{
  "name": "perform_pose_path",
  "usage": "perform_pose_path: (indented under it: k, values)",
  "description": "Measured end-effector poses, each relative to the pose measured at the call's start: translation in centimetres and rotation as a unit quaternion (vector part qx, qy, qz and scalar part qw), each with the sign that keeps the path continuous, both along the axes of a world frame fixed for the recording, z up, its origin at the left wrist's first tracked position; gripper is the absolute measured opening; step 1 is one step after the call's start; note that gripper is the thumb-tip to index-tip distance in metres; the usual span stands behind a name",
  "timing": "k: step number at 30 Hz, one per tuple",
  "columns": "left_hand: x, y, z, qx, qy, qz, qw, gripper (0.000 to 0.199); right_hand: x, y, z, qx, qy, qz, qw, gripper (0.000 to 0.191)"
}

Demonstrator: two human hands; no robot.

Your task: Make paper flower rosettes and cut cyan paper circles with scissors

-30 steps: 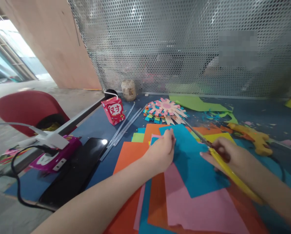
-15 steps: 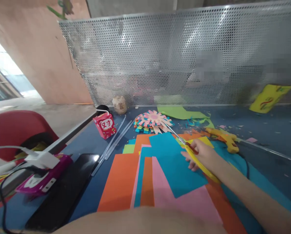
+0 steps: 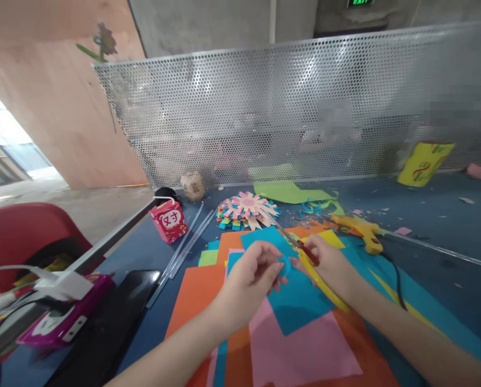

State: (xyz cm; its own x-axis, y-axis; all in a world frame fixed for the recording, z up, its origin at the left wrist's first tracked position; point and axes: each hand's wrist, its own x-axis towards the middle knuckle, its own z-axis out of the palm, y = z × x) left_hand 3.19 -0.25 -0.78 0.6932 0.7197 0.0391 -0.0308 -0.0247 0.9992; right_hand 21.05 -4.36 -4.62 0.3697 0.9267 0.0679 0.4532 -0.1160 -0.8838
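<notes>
My left hand [image 3: 260,269] pinches a small round blue paper piece [image 3: 284,266] above the stack of coloured sheets. Yellow-handled scissors [image 3: 321,282] are gripped in my right hand [image 3: 323,263], just to the right, with their blades pointing up and left. Beneath both hands lies a blue paper sheet [image 3: 296,312], over a pink sheet [image 3: 304,352] and orange sheets [image 3: 195,295]. Beyond the blades sits a fringed paper flower [image 3: 248,207] in pink, blue and orange.
A yellow glue gun [image 3: 361,230] rests at the right. To the left are a red drink carton [image 3: 170,220], clear sticks [image 3: 184,247], a black phone [image 3: 103,322] and a purple power strip [image 3: 69,317]. A perforated metal screen [image 3: 240,118] stands behind.
My left hand has come in over the sheets from the bottom edge, now holding the small blue piece. My right hand keeps the scissors. The view has tilted upward a little.
</notes>
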Motion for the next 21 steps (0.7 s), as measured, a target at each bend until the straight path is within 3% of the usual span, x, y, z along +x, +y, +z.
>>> perform_pose_path:
  k: [6,11,16,21]
  values:
    - [0.0,0.8,-0.4,0.003,-0.014,0.047,0.999,0.012,-0.9,-1.2,0.6,0.088,0.062,0.063,0.992,0.033]
    - [-0.2,0.8,0.0,0.04,-0.006,0.121,0.992,0.009,-1.3,-1.7,0.8,0.111,0.085,0.079,0.987,0.035]
    - [-0.1,0.8,-0.5,-0.037,0.008,0.053,0.998,0.019,-1.9,-2.1,1.4,0.09,0.109,0.078,0.987,0.03]
    - [0.6,0.4,-1.5,-0.065,0.036,0.032,0.997,0.026,-2.2,-1.8,1.2,0.103,0.103,0.052,0.988,0.039]
